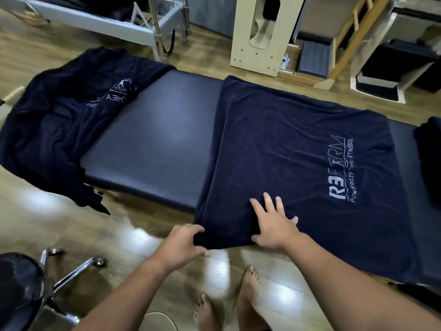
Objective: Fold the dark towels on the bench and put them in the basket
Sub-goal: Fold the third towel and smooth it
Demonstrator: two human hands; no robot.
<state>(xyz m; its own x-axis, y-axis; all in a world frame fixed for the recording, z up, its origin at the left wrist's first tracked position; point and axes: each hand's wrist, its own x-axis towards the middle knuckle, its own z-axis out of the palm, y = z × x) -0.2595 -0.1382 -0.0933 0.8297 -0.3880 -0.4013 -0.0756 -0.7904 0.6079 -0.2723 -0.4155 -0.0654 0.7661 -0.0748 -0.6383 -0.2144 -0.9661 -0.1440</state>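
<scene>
A dark navy towel with white lettering [298, 149] lies spread flat over the right half of the padded navy bench [152, 139]. Its near edge hangs over the bench's front. My left hand [183, 244] pinches the towel's near left corner, fingers curled round the hem. My right hand [274, 223] lies flat on the towel just right of that corner, fingers spread. A second dark towel [64, 111] lies crumpled over the bench's left end and droops toward the floor. More dark cloth [429, 149] shows at the right edge. No basket is in view.
A wheeled stool [31, 283] with chrome legs stands at the lower left on the wooden floor. My bare feet [229, 304] are in front of the bench. Behind the bench stand a cream wooden box [260, 37], a grey metal frame [100, 20] and padded equipment [386, 65].
</scene>
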